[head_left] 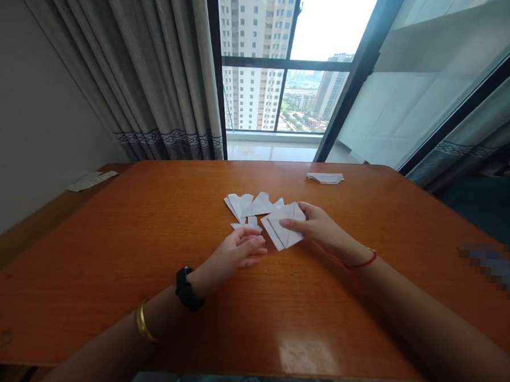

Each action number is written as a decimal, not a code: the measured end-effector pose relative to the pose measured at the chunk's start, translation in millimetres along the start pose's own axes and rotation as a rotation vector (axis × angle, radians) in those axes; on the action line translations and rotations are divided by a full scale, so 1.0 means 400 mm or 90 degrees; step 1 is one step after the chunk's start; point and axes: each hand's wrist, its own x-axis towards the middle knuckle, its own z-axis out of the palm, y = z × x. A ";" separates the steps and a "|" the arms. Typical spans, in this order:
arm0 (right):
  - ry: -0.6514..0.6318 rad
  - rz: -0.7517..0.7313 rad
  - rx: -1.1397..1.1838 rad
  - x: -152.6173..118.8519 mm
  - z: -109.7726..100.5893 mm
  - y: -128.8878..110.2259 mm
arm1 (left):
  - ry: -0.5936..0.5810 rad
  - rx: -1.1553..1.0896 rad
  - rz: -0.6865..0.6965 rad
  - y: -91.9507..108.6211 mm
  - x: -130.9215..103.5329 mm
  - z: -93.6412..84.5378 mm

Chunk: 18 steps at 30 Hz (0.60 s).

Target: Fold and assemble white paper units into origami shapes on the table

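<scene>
Across the table (106,251), I find my right hand (321,224) pinching folded paper (284,227) at its right corner, best held lightly, left hand (230,253) empty.

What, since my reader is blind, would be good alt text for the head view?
A person's right hand holds squarish folded white paper over a glossy orange-brown wooden table; the open left hand is beside it, near other folded white paper pieces.

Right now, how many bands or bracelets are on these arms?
3: a black wristband just behind the left hand, a gold bangle farther up, and a red string bracelet behind the right hand.
</scene>
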 end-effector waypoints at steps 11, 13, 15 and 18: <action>0.140 -0.053 0.165 -0.025 0.074 0.030 | 0.096 -0.058 0.043 0.008 0.015 -0.018; 0.175 -0.036 0.214 -0.018 0.065 0.036 | 0.125 -0.086 0.047 0.014 0.014 -0.015; 0.195 -0.029 0.193 -0.016 0.059 0.037 | 0.114 -0.128 0.070 0.020 0.013 -0.011; 0.194 -0.038 0.083 -0.022 0.068 0.032 | 0.064 -0.182 0.109 0.020 0.010 -0.004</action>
